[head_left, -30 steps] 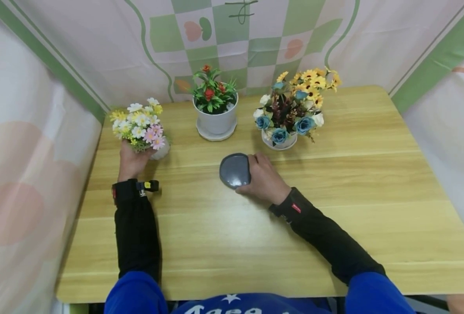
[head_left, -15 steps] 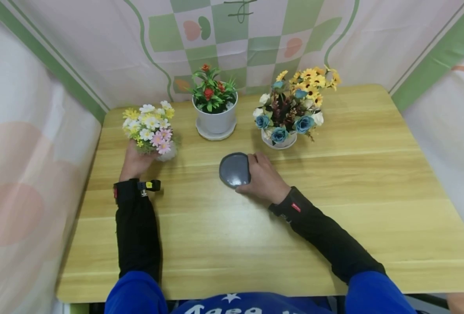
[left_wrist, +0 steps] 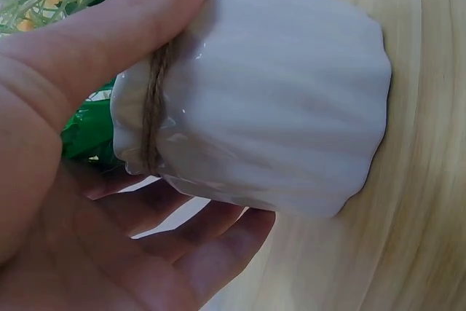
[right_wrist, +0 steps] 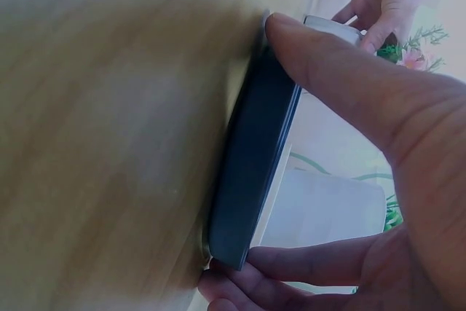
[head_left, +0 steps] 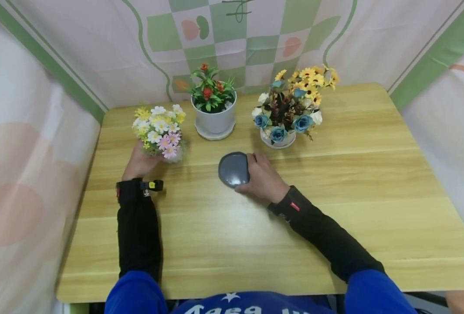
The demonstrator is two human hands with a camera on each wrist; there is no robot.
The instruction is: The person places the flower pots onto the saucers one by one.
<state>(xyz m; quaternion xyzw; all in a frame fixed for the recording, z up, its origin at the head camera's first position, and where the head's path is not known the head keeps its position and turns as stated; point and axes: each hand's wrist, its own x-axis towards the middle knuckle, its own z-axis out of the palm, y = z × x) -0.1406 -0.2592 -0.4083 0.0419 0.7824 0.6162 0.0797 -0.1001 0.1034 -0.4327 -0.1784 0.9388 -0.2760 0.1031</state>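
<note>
My left hand (head_left: 141, 161) grips a small white ribbed pot (left_wrist: 277, 100) with brown twine round its neck. White, yellow and pink artificial flowers (head_left: 161, 131) fill it and hide most of the pot in the head view. In the left wrist view the thumb lies along one side of the pot and the fingers curl under the other. Near the table's middle, my right hand (head_left: 265, 176) holds a dark grey, D-shaped flat saucer (head_left: 233, 169) by its right side. The right wrist view shows thumb and fingers pinching its opposite ends, close over the wood.
A white pot with red flowers (head_left: 215, 111) stands on a saucer at the back. To its right is a pot of blue, white and yellow flowers (head_left: 290, 109). Both stand on the wooden table (head_left: 232, 244), near the patterned curtain (head_left: 263, 48).
My left hand has moved to the right with the white flower pot, towards the grey saucer. The right hand and the saucer have stayed in place.
</note>
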